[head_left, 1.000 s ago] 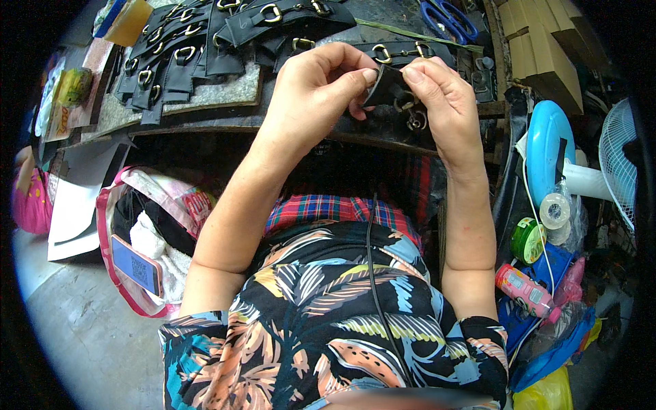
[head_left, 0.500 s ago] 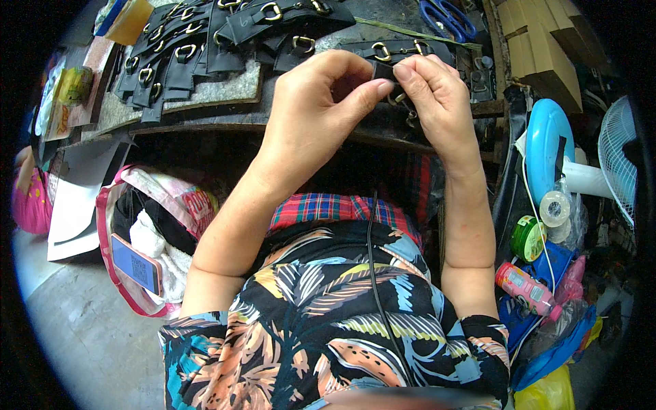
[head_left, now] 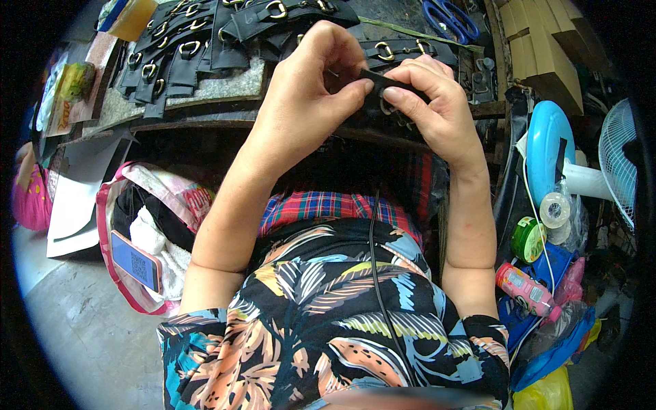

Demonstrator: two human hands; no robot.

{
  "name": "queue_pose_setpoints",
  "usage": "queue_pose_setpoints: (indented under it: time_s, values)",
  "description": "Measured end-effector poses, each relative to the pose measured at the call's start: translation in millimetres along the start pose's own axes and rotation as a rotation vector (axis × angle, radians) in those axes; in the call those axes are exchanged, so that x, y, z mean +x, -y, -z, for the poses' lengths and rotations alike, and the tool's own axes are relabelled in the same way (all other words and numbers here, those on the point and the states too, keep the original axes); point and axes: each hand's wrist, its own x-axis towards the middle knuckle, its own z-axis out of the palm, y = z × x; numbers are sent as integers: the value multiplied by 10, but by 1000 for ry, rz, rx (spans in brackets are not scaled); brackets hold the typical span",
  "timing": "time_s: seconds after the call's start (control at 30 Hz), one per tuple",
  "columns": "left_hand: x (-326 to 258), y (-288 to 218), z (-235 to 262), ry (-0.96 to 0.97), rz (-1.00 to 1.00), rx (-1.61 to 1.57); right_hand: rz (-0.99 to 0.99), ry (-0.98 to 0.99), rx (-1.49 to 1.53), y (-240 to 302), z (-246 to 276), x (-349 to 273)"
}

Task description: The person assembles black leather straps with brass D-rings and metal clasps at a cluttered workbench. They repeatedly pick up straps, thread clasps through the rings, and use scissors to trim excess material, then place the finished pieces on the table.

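Between my two hands is a short black strap (head_left: 375, 80) with metal fittings hanging under it, partly hidden by my fingers. My left hand (head_left: 301, 92) pinches its left end between thumb and curled fingers. Gripping the strap's right part is my right hand (head_left: 436, 102), thumb toward me and fingers behind. Just beyond, another black strap (head_left: 403, 52) with metal rings lies on the bench. A pile of similar black straps (head_left: 220, 51), with D-shaped rings, covers the bench to the left.
Blue-handled scissors (head_left: 451, 19) lie at the far right of the bench (head_left: 205, 125). Cardboard boxes (head_left: 547, 55), a fan (head_left: 577, 174), tape rolls (head_left: 554, 209) and a pink bottle (head_left: 526, 290) crowd my right. On my left sits a bag (head_left: 102, 225) with a phone (head_left: 137, 263) on it.
Both thumbs have come slightly apart and my left hand has shifted up and left. More of the strap's flat black face now shows between my hands.
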Motion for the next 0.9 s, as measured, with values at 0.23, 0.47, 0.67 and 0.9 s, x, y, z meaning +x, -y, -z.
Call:
queue_pose_setpoints:
  time_s: [0.23,0.47,0.67,0.9]
  values:
    - [-77,-50,12,-30,-340,700,91,-467,-330,132,-76,-7]
    - [-149,-61,6,-40,-393,858,-50,-209,-432,277,-97,-223]
    - [-189,-96,48,8,-545,944,-118,-79,-345,311,127,-271]
    - [-199,-81,15,39,-516,936,-221,-90,-135,304,205,-246]
